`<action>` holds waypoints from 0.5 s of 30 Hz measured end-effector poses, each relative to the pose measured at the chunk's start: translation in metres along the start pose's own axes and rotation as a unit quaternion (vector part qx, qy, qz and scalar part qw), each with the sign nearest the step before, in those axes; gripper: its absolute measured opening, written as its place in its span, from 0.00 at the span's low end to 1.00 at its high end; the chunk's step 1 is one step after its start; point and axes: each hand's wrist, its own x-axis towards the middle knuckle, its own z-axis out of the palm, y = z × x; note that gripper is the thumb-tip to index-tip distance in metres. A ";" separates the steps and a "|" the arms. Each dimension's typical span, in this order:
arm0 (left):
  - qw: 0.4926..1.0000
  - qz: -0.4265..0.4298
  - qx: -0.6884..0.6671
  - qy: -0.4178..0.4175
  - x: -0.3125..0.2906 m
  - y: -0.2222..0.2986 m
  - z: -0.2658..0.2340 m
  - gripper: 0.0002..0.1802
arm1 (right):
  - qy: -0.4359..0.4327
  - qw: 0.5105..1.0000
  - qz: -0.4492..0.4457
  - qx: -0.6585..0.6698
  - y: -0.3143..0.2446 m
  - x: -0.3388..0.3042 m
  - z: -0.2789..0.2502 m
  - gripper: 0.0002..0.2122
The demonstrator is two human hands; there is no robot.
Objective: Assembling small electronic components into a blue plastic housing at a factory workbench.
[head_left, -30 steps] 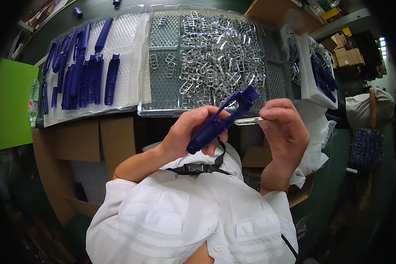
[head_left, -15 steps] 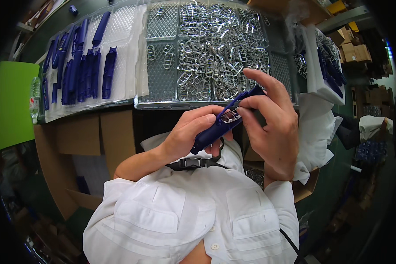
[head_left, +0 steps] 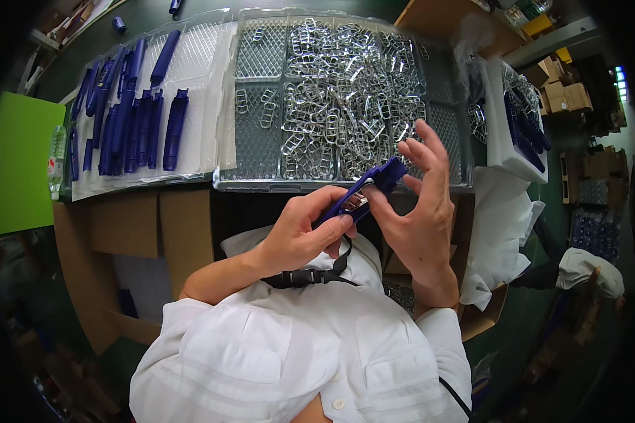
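Observation:
A long dark-blue plastic casing point(head_left: 384, 176) is tilted in front of my chest, its upper end to the right. My left hand point(head_left: 300, 229) is closed around its lower part, thumb on top. A shiny metal frame piece point(head_left: 355, 202) with openings sits in the casing's hollow. My right hand point(head_left: 422, 215) presses its thumb against the casing beside the metal piece, and its other fingers are spread and raised. Just beyond my hands, a clear divided tray point(head_left: 250, 158) holds a heap of similar metal frame pieces point(head_left: 339, 106).
Several blue casings point(head_left: 176, 130) lie on a white-lined tray point(head_left: 197, 134) at the left. A white foam box point(head_left: 525, 169) with blue and metal parts stands at the right. Open cardboard boxes point(head_left: 130, 222) are below the table edge, and a plastic bottle point(head_left: 56, 158) is at far left.
The casing has turned, and its hollow now faces up more. My right thumb has moved onto it, while the right fingers have lifted away and spread. The view has shifted slightly.

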 end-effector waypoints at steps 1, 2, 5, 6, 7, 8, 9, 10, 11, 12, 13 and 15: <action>1.000 0.015 0.014 -0.005 0.000 -0.001 0.002 0.14 | -0.089 0.994 0.050 0.038 0.006 -0.001 -0.005 0.13; 0.999 0.029 0.027 -0.010 0.001 -0.002 0.003 0.14 | -0.177 0.976 0.101 0.075 0.012 -0.002 -0.008 0.15; 0.997 0.037 0.065 -0.001 0.009 0.000 0.005 0.10 | -0.181 0.967 0.128 0.129 0.024 -0.010 0.000 0.14; 0.997 0.020 0.078 0.012 0.011 0.001 0.006 0.10 | -0.171 0.964 0.133 0.153 0.026 -0.012 0.002 0.14; 0.996 0.023 0.088 0.023 0.013 0.002 0.007 0.10 | -0.200 0.962 0.132 0.129 0.027 -0.010 0.000 0.14; 0.996 0.022 0.089 0.024 0.014 0.002 0.007 0.10 | -0.201 0.962 0.133 0.130 0.027 -0.010 0.001 0.14; 0.995 0.014 0.096 0.032 0.016 0.002 0.006 0.10 | -0.199 0.965 0.122 0.120 0.028 -0.010 0.002 0.13; 0.994 0.005 0.104 0.041 0.017 0.001 0.004 0.10 | -0.198 0.967 0.112 0.110 0.029 -0.010 0.004 0.13; 0.992 0.001 0.113 0.050 0.018 -0.001 0.004 0.11 | -0.199 0.967 0.115 0.112 0.029 -0.011 0.007 0.13; 0.992 -0.004 0.113 0.051 0.020 -0.002 0.003 0.11 | -0.187 0.969 0.110 0.117 0.029 -0.012 0.010 0.13; 0.993 0.003 0.103 0.053 0.021 -0.004 0.003 0.11 | -0.174 0.971 0.105 0.123 0.030 -0.014 0.012 0.13; 0.993 -0.005 0.101 0.060 0.022 -0.003 0.002 0.10 | -0.173 0.974 0.099 0.109 0.030 -0.014 0.014 0.12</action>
